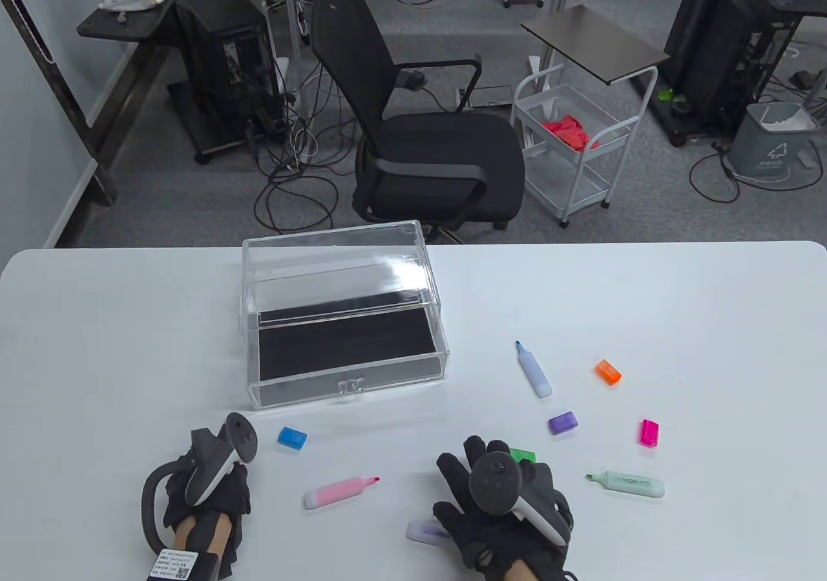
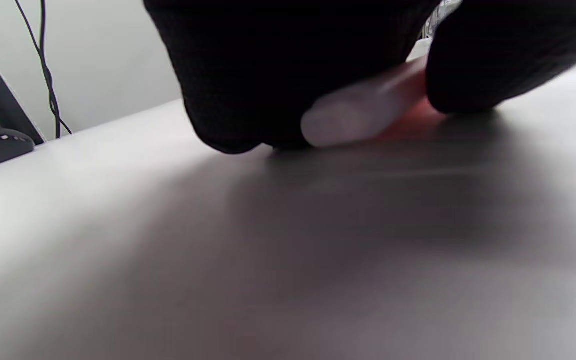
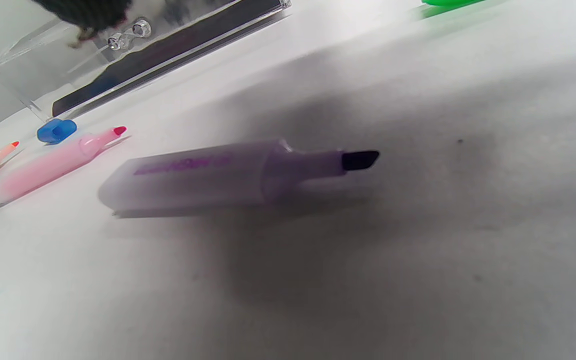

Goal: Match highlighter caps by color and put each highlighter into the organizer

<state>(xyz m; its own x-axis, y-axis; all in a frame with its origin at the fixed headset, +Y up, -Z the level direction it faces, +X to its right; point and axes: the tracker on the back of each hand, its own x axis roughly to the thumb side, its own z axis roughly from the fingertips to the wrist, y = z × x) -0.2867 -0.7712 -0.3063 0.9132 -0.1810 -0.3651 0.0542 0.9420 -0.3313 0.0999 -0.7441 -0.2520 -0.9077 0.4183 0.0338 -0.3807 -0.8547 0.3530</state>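
My left hand rests low on the table at the bottom left. In the left wrist view its fingers and thumb pinch an orange highlighter against the tabletop. My right hand hovers with spread fingers over an uncapped purple highlighter, which lies free. Uncapped pink, blue and green highlighters lie loose. Blue, orange, purple and magenta caps are scattered. A green cap peeks out behind my right hand.
The clear organizer box stands at mid-table, its black-lined drawer pulled out toward me. A black office chair and a white cart stand beyond the table's far edge.
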